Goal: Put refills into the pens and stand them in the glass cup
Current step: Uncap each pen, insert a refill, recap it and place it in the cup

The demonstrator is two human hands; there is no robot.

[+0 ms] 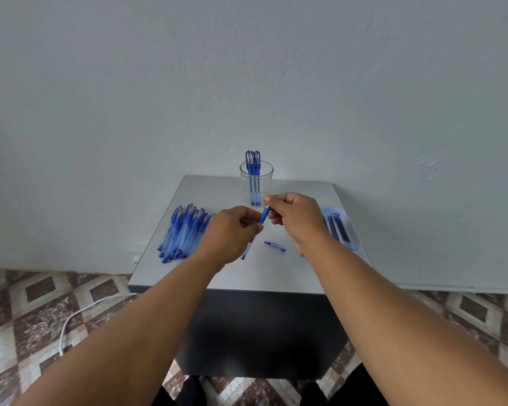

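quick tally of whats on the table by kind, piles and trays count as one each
Glass cup with finished pens: 1
Pile of pens on the left: 1
Clear tray of refills on the right: 1
Loose pen cap: 1
Pen being assembled, held by left hand and right hand: 1
Total: 5

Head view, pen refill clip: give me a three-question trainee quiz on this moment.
1. True or false: the glass cup already holds pens.
2. The loose pen cap lies: A) in the cup B) on the table C) in the tray.
3. What does the right hand pinch?

Key: 1 true. 2 B. 3 the blue grip section, which the left hand meets while holding the pen barrel.
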